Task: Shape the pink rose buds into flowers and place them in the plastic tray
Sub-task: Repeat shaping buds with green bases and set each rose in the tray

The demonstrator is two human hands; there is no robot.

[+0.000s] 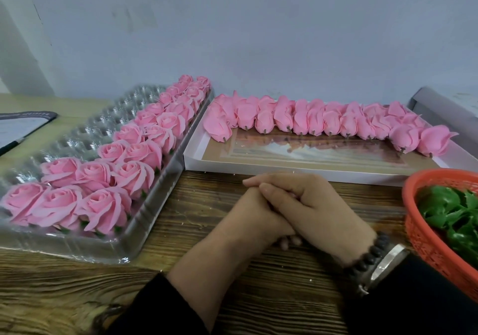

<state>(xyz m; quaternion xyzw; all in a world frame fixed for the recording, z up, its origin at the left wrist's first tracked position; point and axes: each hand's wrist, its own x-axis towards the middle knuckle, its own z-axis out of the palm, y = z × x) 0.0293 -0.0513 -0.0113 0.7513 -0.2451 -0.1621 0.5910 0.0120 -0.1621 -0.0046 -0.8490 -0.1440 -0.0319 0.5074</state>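
Far left of the hands lies a notebook (22, 125). Nearer, still to their left, the plastic tray (85, 138) holds rows of shaped pink flowers (103, 176) along its right side. The left hand (248, 218) and right hand (305, 205) rest clasped together on the wooden worktop (181, 231), fingers curled over each other, holding no bud. Beyond them, a white box (297, 165) carries a row of unshaped rose buds (323, 122). Right of the hands stands a red basket (424, 233) of green leaves (455, 215).
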